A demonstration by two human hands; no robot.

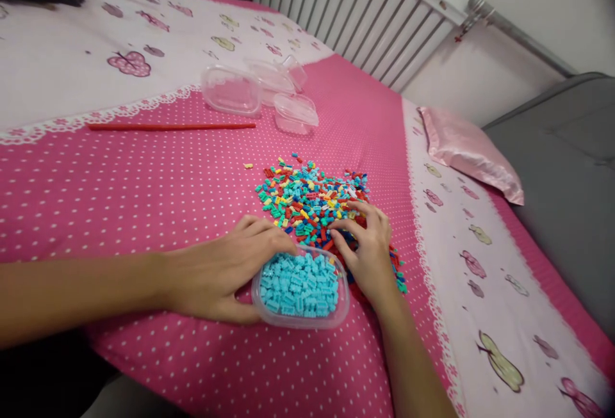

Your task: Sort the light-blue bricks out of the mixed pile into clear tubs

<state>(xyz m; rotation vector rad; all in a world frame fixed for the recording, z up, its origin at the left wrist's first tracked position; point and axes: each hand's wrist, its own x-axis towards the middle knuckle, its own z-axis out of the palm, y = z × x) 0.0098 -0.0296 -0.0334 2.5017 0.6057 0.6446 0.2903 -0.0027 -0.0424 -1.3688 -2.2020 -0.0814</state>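
Note:
A clear plastic container (343, 312) full of small light-blue toy bricks (300, 287) stands near the front of the bed. My left hand (225, 271) grips its left side, thumb low on the wall and fingers over the back rim. Behind it spreads a loose pile of mixed toy bricks (307, 194) in red, yellow, green and blue. My right hand (368, 251) reaches into the pile's right side, to the right of the container. Its thumb and index fingertips come together low among the bricks; whatever is between them is too small to make out.
Several clear empty containers and lids (230, 91) lie beyond the pile. A thin red stick (173, 127) rests left of them on the dotted bedspread (158, 200). A pink pillow (471, 149) sits at right, by the grey headboard (567, 149). A white radiator (346, 15) lines the wall.

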